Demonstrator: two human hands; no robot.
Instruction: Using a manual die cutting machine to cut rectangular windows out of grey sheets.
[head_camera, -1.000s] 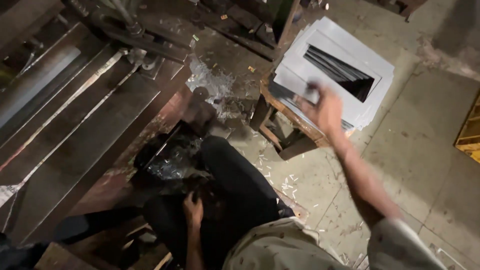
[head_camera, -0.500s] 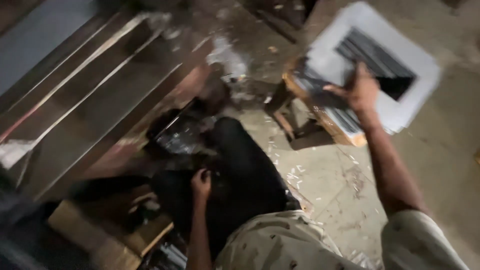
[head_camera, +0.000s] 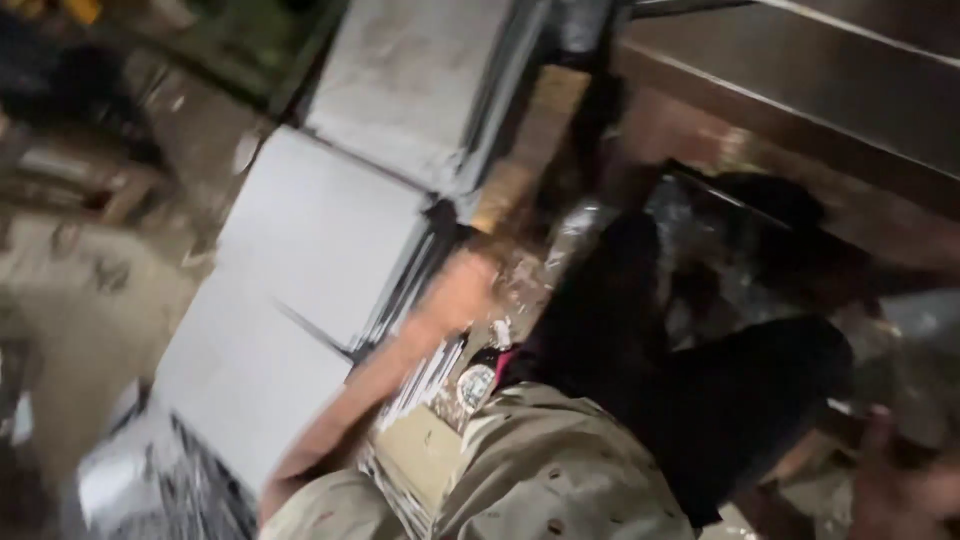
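Pretty blurry shot here, so we can only say so much. Looking down, we see our left hand (head_camera: 468, 285) reached out to the stack of pale grey flat panels (head_camera: 320, 235) on the left side of the view. It sits right at the edge of the stack, where the dark edges of the sheets show, and it looks to be touching that edge. Whether the fingers are curled round a sheet or just laid flat against it, we cannot tell, too much smear. The forearm runs down from there to the khaki sleeve (head_camera: 560, 470) at the bottom of the frame.

Our right hand (head_camera: 900, 480) is only partly in view at the bottom right corner, low down beside the dark trouser leg (head_camera: 740, 400). Spread or closed, we cannot tell either, it's just a pinkish blur.

The panels lie in overlapping stacks, one further back (head_camera: 420, 80) and the bigger one nearer us, running diagonally down to the bottom left. Near the forearm there's a bundle of thin white-edged sheets (head_camera: 425, 380) on the floor. Top right we see long grey metal sections (head_camera: 800, 80), and some crinkly clear plastic (head_camera: 720, 260) next to the knee.
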